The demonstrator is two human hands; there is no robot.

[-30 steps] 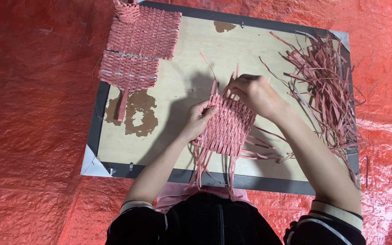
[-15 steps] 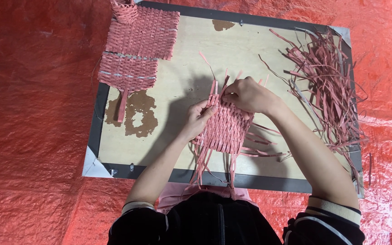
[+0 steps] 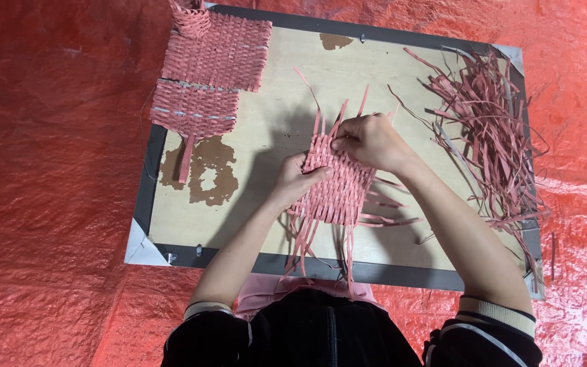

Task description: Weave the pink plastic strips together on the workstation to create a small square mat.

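Both hands are closed on a small pink woven mat (image 3: 338, 190) that lies near the middle of a wooden board (image 3: 273, 129). At the mat's upper edge the right hand (image 3: 368, 141) has its fingers curled and pinched together on the strips there; which strip it pinches cannot be told. On the mat's left edge the left hand (image 3: 295, 178) presses flat, fingertips bent onto the weave and holding it down against the board.

Loose strip ends stick out of the mat on every side: several point up past the right hand, others trail off to the right, and a bunch hangs down over the board's dark lower rim.

On the right part of the board lies a pile of loose pink strips (image 3: 490, 136), tangled and spilling over the right edge, well apart from the mat. At the board's upper left corner lie larger finished woven pieces (image 3: 208, 75), one overlapping the other, with a single strip hanging down from the lower one. Just below them the board's surface shows brown worn patches (image 3: 205, 170).

Under the board is a red crinkled sheet (image 3: 49, 170) that covers the floor all around. The person's dark sleeves with striped cuffs show at the bottom.
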